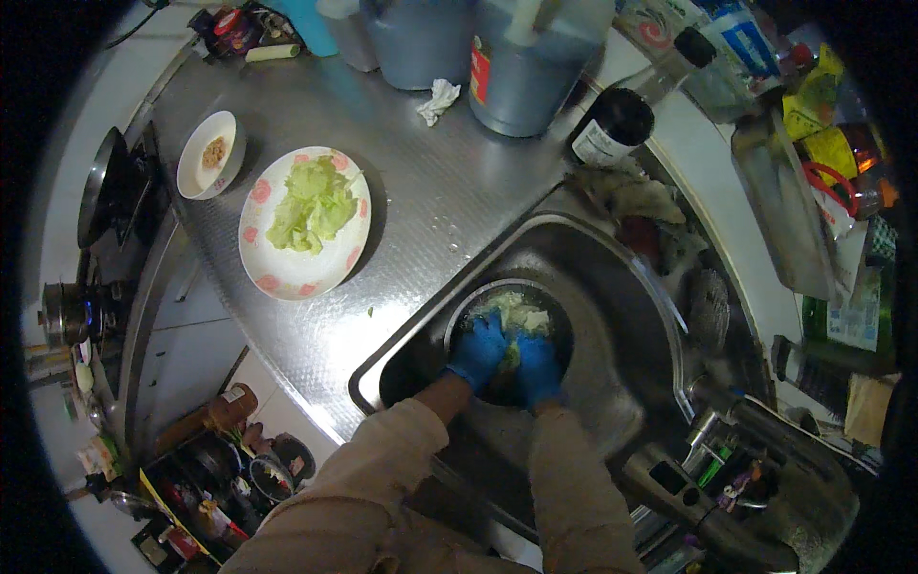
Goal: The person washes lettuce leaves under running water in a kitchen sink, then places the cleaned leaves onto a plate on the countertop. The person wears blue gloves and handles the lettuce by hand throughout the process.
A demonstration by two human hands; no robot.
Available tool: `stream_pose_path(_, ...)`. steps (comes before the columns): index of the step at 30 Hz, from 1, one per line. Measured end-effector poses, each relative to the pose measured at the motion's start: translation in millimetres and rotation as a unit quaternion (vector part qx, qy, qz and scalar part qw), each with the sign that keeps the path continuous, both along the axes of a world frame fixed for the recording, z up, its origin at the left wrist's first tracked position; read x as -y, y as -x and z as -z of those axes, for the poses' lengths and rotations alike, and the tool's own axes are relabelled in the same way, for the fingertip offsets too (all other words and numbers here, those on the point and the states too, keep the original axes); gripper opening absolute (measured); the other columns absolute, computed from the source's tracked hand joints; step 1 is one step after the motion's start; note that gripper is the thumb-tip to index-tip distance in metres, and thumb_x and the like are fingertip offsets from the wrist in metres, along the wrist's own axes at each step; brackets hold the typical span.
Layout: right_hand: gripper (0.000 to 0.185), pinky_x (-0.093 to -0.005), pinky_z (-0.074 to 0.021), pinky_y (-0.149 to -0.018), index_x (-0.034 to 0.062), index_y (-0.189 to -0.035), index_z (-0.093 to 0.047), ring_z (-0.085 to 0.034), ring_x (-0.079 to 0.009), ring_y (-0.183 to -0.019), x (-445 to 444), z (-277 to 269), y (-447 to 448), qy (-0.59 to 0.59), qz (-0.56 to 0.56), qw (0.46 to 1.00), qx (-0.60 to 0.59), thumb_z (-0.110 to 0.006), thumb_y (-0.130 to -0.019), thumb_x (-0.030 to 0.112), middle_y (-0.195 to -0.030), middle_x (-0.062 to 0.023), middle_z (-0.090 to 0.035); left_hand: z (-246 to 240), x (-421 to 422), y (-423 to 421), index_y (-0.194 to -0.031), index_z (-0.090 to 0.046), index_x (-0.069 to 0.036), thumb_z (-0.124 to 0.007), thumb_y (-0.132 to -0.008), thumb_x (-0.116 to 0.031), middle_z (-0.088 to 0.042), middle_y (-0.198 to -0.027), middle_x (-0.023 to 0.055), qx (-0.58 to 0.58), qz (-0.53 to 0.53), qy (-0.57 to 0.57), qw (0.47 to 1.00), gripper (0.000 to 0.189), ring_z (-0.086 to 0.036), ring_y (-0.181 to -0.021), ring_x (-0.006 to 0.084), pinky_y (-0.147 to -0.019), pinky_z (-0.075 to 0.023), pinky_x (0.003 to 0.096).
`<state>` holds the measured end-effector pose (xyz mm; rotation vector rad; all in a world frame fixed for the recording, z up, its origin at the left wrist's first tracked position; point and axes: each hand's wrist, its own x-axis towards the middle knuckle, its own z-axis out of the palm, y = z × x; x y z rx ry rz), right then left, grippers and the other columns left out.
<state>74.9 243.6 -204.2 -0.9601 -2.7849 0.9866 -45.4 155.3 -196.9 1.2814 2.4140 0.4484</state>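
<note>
Both my hands wear blue gloves and reach into a round metal basin (566,319) standing in the sink (609,344). My left hand (479,348) is at the basin's left side, its fingers spread and partly under pale green leaves. Beside it my right hand (538,364) has its fingers down among the leaves, so its grip is hidden. The wet lettuce leaves (513,310) show mostly beyond my fingertips. On the steel counter to the left, a floral-rimmed white plate (276,276) holds torn lettuce (315,204).
A white bowl (190,168) with a little brown food stands near the plate. Large jugs of dark liquid (531,79) and a dark bottle (613,125) line the back. A crumpled tissue (439,100) lies before them. Cloths (631,197) and the faucet fixture (746,466) flank the sink's right.
</note>
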Motion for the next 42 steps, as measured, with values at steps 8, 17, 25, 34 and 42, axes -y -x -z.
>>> stream_pose_path(8, 0.049, -0.0424, -0.0438, -0.087, 0.0069, -0.115, -0.054, -0.053, -0.036, -0.105, -35.4, -91.5, 7.6, 0.13, 0.111, 0.963, 0.209, -0.061, -0.077, 0.038, -0.12, -0.0218, -0.051, -41.9, -4.9, 33.6, -0.105, -0.055, -0.006, -0.052, -0.085, -0.019, -0.063, -0.082, 0.0144, 0.075, 0.132, 0.123, 0.981, 0.024, -0.063, -0.068, 0.0337, -0.057, -0.0496, 0.0442)
stream_pose_path(17, 0.071, -0.0463, -0.0334, -0.1, 0.015, -0.137, -0.035, -0.036, -0.0399, -0.123, -0.2, -72.8, 26.8, -0.095, -0.035, 0.993, 0.066, -0.063, -0.073, 0.028, -0.13, -0.0232, -0.042, -54.1, 20.1, 3.9, -0.132, -0.034, 0.0, -0.057, -0.079, -0.023, -0.042, -0.123, 0.0335, 0.031, 0.05, 0.089, 0.994, 0.063, -0.043, -0.114, 0.0444, -0.095, -0.0383, 0.0449)
stream_pose_path(25, 0.041, -0.0465, -0.0374, -0.094, 0.011, -0.113, -0.057, -0.045, -0.0412, -0.111, -21.0, 11.0, 34.0, 0.033, 0.05, 0.993, 0.104, -0.057, -0.073, 0.014, -0.122, -0.0241, -0.048, -50.6, 22.1, 5.6, -0.134, -0.031, 0.001, -0.059, -0.076, -0.024, -0.04, -0.126, 0.0314, 0.027, 0.04, -0.073, 0.996, 0.069, -0.037, -0.117, 0.0471, -0.098, -0.0342, 0.0483)
stream_pose_path(34, 0.047, -0.0398, -0.0404, -0.093, 0.0069, -0.117, -0.054, -0.052, -0.0341, -0.106, -20.2, -76.9, 25.3, -0.079, -0.022, 0.996, 0.027, -0.063, -0.073, 0.021, -0.115, -0.0227, -0.054, -13.0, -5.0, 12.5, -0.122, -0.046, -0.003, -0.054, -0.082, -0.018, -0.047, -0.121, 0.0272, 0.086, -0.037, -0.05, 0.994, 0.043, -0.05, -0.108, 0.0397, -0.086, -0.0447, 0.045)
stream_pose_path(42, 0.052, -0.0397, -0.0397, -0.092, 0.0024, -0.118, -0.052, -0.051, -0.034, -0.109, -8.6, -15.1, 17.7, 0.243, 0.213, 0.945, -0.054, -0.063, -0.076, 0.031, -0.113, -0.0208, -0.056, 29.5, 7.7, 4.9, -0.101, -0.058, -0.003, -0.048, -0.081, -0.014, -0.059, -0.089, 0.0209, -0.111, 0.141, -0.121, 0.976, 0.025, -0.06, -0.069, 0.0299, -0.059, -0.0506, 0.0432)
